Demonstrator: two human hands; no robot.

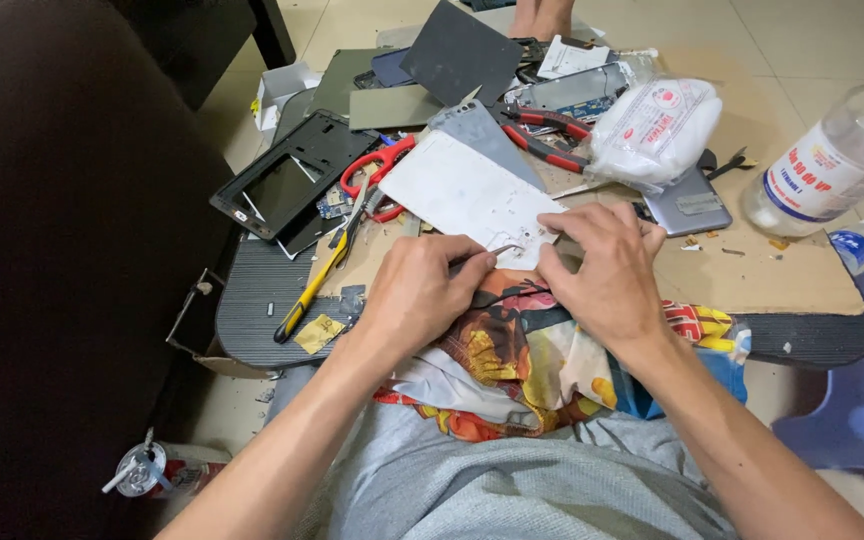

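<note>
Your left hand (417,290) pinches thin tweezers (487,255); your right hand (602,270) presses the white panel (462,190). Go slow, hold it flat.

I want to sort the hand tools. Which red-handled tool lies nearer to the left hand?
The red scissors, just above the left hand beside the white panel. The red-and-black pliers lie farther up, next to the white bag.
</note>
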